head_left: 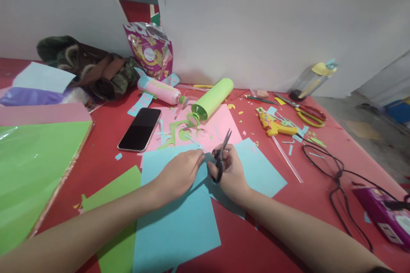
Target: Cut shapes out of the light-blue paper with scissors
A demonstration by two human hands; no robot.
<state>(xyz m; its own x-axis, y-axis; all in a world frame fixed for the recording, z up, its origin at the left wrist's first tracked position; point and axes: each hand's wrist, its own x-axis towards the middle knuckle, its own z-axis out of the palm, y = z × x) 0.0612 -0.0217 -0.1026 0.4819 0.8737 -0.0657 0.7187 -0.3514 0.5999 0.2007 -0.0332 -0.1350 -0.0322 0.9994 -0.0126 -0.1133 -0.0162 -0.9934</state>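
Observation:
My right hand (231, 174) is closed around small black scissors (219, 161), whose blades point up and away from me. Close beside it, my left hand (179, 172) pinches a small piece of blue paper (208, 160) between thumb and fingers. The piece reaches toward my right fingertips, but its full shape is partly hidden. Under both hands lie sheets of light blue paper (179, 226), with a green sheet (120, 204) at their left. Just beyond, green cut scraps (184, 134) rest on a pink sheet (227, 126).
Farther back lie a green cylinder (215, 97), a pink bottle-like tube (160, 89) and a phone (140, 129). At right are a yellow glue gun (276, 124), its black cord (338, 174), red-and-yellow-handled scissors (309, 115) and a purple box (379, 213). A snack bag (150, 51) leans on the white board.

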